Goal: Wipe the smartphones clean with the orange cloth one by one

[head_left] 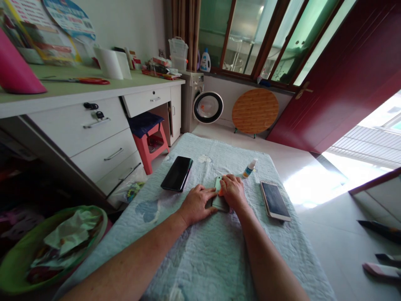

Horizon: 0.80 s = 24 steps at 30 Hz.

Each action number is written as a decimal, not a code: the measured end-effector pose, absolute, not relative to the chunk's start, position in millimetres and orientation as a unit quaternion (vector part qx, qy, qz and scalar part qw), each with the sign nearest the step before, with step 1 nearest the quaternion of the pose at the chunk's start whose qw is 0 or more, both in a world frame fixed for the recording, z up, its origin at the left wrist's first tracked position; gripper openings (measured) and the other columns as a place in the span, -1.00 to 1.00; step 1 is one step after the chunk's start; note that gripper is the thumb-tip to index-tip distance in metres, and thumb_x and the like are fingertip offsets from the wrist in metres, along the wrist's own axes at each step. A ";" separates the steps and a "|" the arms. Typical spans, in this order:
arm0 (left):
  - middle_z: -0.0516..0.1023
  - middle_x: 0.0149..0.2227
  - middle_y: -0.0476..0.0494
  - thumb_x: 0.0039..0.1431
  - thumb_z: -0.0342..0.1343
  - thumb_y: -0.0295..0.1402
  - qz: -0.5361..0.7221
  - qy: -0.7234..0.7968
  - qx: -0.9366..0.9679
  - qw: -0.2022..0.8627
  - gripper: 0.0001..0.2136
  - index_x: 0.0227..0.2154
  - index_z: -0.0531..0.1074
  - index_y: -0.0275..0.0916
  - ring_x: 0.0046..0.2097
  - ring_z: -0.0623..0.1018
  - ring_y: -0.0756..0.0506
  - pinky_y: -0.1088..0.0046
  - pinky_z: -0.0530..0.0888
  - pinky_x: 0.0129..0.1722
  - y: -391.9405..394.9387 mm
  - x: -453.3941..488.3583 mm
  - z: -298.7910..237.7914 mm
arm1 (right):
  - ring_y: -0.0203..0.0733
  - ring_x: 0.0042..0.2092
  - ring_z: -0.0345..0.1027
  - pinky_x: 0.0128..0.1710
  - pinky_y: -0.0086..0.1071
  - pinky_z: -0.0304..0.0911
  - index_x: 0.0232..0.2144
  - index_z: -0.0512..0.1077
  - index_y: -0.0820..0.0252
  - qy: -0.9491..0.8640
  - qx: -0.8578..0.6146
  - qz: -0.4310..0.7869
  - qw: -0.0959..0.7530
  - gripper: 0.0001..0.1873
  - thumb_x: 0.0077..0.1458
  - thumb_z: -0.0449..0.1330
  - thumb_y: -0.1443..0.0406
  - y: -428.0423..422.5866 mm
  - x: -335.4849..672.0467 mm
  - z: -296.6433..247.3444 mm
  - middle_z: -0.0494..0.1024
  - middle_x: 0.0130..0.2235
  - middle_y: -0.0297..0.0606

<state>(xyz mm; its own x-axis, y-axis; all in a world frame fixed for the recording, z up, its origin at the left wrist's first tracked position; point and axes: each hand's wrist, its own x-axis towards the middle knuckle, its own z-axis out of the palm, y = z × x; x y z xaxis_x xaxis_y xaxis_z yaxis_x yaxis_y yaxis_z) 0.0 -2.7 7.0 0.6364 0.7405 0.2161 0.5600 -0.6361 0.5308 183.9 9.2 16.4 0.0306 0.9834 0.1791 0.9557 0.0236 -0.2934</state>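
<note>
While left hand (198,205), fingers parted, steadies the pale green phone (219,203) on the blue cover (216,255), right hand (233,190) holds an orange item (221,192) against it, fingers curled; black phone (177,173) left.

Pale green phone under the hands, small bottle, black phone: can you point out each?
Pale green phone (220,203): head view, lower part of its upward face.
Small bottle (248,170): head view, on its label.
Black phone (177,173): head view, middle of its glossy face.
</note>
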 end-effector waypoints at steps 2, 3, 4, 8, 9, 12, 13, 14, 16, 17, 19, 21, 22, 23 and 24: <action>0.44 0.15 -0.11 0.08 0.20 -0.08 0.208 0.371 0.879 0.216 -0.50 0.07 0.41 -0.15 0.01 0.40 -0.25 0.18 0.32 0.04 -3.1 0.0 7.7 | -0.13 -0.02 0.23 0.01 -0.32 0.03 -0.16 0.48 0.14 -0.691 -0.700 0.039 0.174 -0.69 0.30 -0.03 0.19 9.4 186.2 14.7 0.47 -0.02 -0.19; 0.44 0.15 -0.12 0.08 0.20 -0.08 0.207 0.371 0.878 0.218 -0.50 0.07 0.41 -0.16 0.01 0.41 -0.25 0.18 0.33 0.04 -3.2 -0.1 7.9 | -0.13 -0.01 0.23 0.01 -0.32 0.03 -0.18 0.48 0.15 -0.691 -0.700 0.038 0.175 -0.69 0.30 -0.03 0.20 9.6 187.1 13.8 0.47 -0.03 -0.18; 0.44 0.15 -0.12 0.08 0.20 -0.08 0.207 0.371 0.878 0.220 -0.50 0.07 0.41 -0.16 0.01 0.41 -0.25 0.18 0.33 0.04 -3.3 -0.1 7.9 | -0.14 -0.01 0.24 0.02 -0.33 0.02 -0.19 0.48 0.16 -0.691 -0.700 0.037 0.175 -0.69 0.30 -0.03 0.20 9.8 188.0 12.9 0.48 -0.04 -0.17; 0.43 0.16 -0.10 0.09 0.20 -0.09 0.211 0.371 0.878 0.217 -0.50 0.08 0.40 -0.14 0.02 0.41 -0.24 0.17 0.32 0.04 -2.8 -0.1 7.0 | -0.14 -0.03 0.26 0.02 -0.34 0.03 -0.27 0.47 0.18 -0.684 -0.709 0.019 0.171 -0.69 0.30 -0.04 0.20 9.9 189.5 10.2 0.48 -0.09 -0.15; 0.43 0.16 -0.09 0.09 0.20 -0.09 0.211 0.371 0.878 0.216 -0.50 0.08 0.40 -0.13 0.02 0.41 -0.24 0.17 0.32 0.05 -2.7 -0.1 6.8 | -0.14 -0.04 0.26 0.02 -0.34 0.03 -0.28 0.47 0.19 -0.682 -0.712 0.013 0.170 -0.68 0.30 -0.04 0.20 9.7 189.2 10.0 0.48 -0.10 -0.14; 0.43 0.15 -0.11 0.08 0.21 -0.08 0.208 0.372 0.879 0.215 -0.49 0.08 0.40 -0.15 0.02 0.41 -0.24 0.18 0.31 0.05 -2.2 0.0 6.6 | -0.13 -0.06 0.27 0.02 -0.34 0.03 -0.32 0.46 0.18 -0.679 -0.716 -0.001 0.164 -0.67 0.31 -0.05 0.20 8.6 187.2 11.0 0.49 -0.14 -0.14; 0.43 0.15 -0.11 0.08 0.21 -0.08 0.207 0.372 0.879 0.214 -0.49 0.08 0.40 -0.15 0.02 0.41 -0.24 0.18 0.32 0.05 -2.1 0.0 6.6 | -0.13 -0.07 0.27 0.01 -0.33 0.03 -0.33 0.46 0.18 -0.676 -0.719 -0.005 0.163 -0.66 0.31 -0.06 0.20 8.2 186.3 11.8 0.49 -0.15 -0.13; 0.44 0.15 -0.11 0.08 0.21 -0.07 0.207 0.371 0.879 0.214 -0.49 0.08 0.40 -0.15 0.02 0.40 -0.24 0.19 0.32 0.05 -2.0 0.1 6.7 | -0.12 -0.08 0.28 0.00 -0.32 0.03 -0.32 0.46 0.18 -0.673 -0.722 -0.009 0.161 -0.66 0.30 -0.06 0.19 7.6 185.3 12.6 0.49 -0.16 -0.13; 0.44 0.15 -0.10 0.08 0.21 -0.07 0.208 0.371 0.880 0.213 -0.49 0.08 0.41 -0.15 0.02 0.40 -0.24 0.19 0.32 0.04 -2.1 0.1 6.9 | -0.10 -0.10 0.28 -0.02 -0.31 0.04 -0.32 0.47 0.19 -0.663 -0.732 -0.017 0.156 -0.65 0.30 -0.06 0.18 6.4 183.5 14.2 0.49 -0.18 -0.11; 0.43 0.15 -0.10 0.08 0.21 -0.07 0.208 0.370 0.880 0.213 -0.49 0.08 0.40 -0.14 0.01 0.40 -0.24 0.19 0.32 0.04 -2.2 0.1 7.2 | -0.10 -0.11 0.28 -0.03 -0.30 0.05 -0.32 0.47 0.19 -0.657 -0.738 -0.021 0.153 -0.65 0.30 -0.06 0.18 5.8 182.6 14.8 0.49 -0.19 -0.10; 0.43 0.16 -0.10 0.09 0.20 -0.07 0.209 0.370 0.880 0.214 -0.48 0.10 0.39 -0.13 0.01 0.41 -0.24 0.19 0.32 0.04 -2.7 0.0 7.8 | -0.08 -0.12 0.29 -0.05 -0.29 0.06 -0.32 0.48 0.20 -0.646 -0.748 -0.029 0.150 -0.63 0.30 -0.06 0.16 4.2 180.7 15.7 0.49 -0.21 -0.09; 0.43 0.16 -0.11 0.09 0.20 -0.07 0.207 0.369 0.880 0.216 -0.47 0.11 0.37 -0.13 0.01 0.41 -0.24 0.18 0.32 0.04 -3.2 -0.1 8.4 | -0.06 -0.13 0.29 -0.07 -0.27 0.07 -0.33 0.49 0.20 -0.634 -0.758 -0.039 0.150 -0.63 0.29 -0.04 0.15 2.4 178.5 16.4 0.49 -0.22 -0.06; 0.43 0.16 -0.11 0.09 0.20 -0.07 0.206 0.369 0.880 0.217 -0.47 0.12 0.37 -0.13 0.01 0.41 -0.24 0.18 0.32 0.04 -3.3 -0.1 8.6 | -0.05 -0.14 0.29 -0.09 -0.26 0.09 -0.33 0.49 0.20 -0.630 -0.761 -0.044 0.150 -0.63 0.28 -0.03 0.14 1.5 177.3 16.7 0.49 -0.23 -0.05; 0.43 0.16 -0.11 0.09 0.20 -0.07 0.206 0.369 0.880 0.218 -0.46 0.12 0.37 -0.13 0.01 0.41 -0.24 0.18 0.32 0.04 -3.3 -0.1 8.5 | -0.04 -0.14 0.30 -0.10 -0.25 0.10 -0.34 0.50 0.20 -0.627 -0.763 -0.050 0.150 -0.63 0.27 -0.02 0.14 0.6 176.0 17.1 0.49 -0.23 -0.05; 0.43 0.16 -0.11 0.09 0.20 -0.06 0.206 0.368 0.880 0.219 -0.46 0.12 0.37 -0.13 0.02 0.41 -0.24 0.18 0.32 0.04 -3.2 -0.1 8.2 | -0.02 -0.15 0.30 -0.11 -0.24 0.10 -0.34 0.51 0.20 -0.626 -0.764 -0.054 0.149 -0.63 0.26 -0.01 0.14 -0.1 174.7 17.5 0.49 -0.24 -0.04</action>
<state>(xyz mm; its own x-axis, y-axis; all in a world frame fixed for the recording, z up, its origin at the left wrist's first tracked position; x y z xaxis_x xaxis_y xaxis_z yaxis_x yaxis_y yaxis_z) -0.1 -3.2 8.2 0.6437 0.7383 0.2015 0.5580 -0.6330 0.5366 174.7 -0.1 17.5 0.2104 0.9399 0.2690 0.9720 -0.1717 -0.1606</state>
